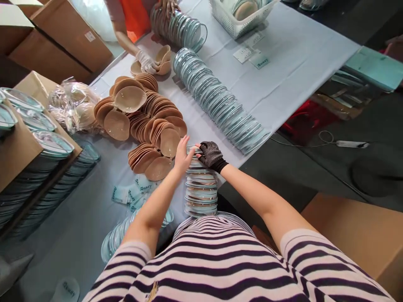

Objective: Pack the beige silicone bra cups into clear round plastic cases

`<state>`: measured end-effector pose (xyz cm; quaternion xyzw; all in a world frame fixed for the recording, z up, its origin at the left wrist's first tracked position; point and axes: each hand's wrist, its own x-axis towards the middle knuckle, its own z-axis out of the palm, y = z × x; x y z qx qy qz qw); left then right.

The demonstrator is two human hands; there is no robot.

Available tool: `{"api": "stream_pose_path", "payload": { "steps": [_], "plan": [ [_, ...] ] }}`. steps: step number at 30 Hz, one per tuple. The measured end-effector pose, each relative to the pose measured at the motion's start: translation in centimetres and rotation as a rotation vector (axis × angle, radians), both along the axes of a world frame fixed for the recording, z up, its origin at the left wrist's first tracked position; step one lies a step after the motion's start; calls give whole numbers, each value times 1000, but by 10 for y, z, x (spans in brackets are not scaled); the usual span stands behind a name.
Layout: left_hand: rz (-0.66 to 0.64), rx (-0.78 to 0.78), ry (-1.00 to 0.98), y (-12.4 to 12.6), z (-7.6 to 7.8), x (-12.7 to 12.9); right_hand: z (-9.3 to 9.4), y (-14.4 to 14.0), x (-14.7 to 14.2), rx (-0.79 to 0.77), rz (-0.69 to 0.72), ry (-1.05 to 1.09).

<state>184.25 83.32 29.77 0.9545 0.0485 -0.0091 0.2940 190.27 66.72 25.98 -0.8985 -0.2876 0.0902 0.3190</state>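
A short row of clear plastic cases [201, 195], some with brown contents, stands on edge between my forearms, close to my striped shirt. At its far end, my bare left hand [183, 156] rests against the left side with its fingers stretched out. My right hand [210, 156], in a black mesh fingerless glove, curls its fingers over the end case from the right. Just left of my left hand lie nested stacks of brown stick-on bra cups [170, 141]. What lies between my palms is partly hidden.
A long row of clear cases [217, 100] runs across the table [292, 54]. Across from me, a co-worker's white-gloved hand [147, 62] touches bra cups; the other hand is on cases. A white basket [239, 25], printed cards [134, 195], bagged cups [74, 107] and cardboard boxes [69, 33] surround the area.
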Motion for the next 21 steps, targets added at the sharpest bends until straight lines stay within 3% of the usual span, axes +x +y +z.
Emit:
{"api": "stream_pose_path", "payload": {
  "steps": [2,5,8,12,21],
  "plan": [
    [-168,-48,196,8,-7,53,-7,-9,5,44,-120,88],
    [-306,-97,394,12,-19,84,-22,-31,15,-20,-360,288],
    [-287,-117,403,16,-25,77,-39,-48,23,-141,-268,572],
    [-289,-139,418,22,-22,67,-54,-51,30,-104,-82,838],
    [-312,-195,469,27,-17,71,-49,-50,39,117,-172,1173]
  ]
}}
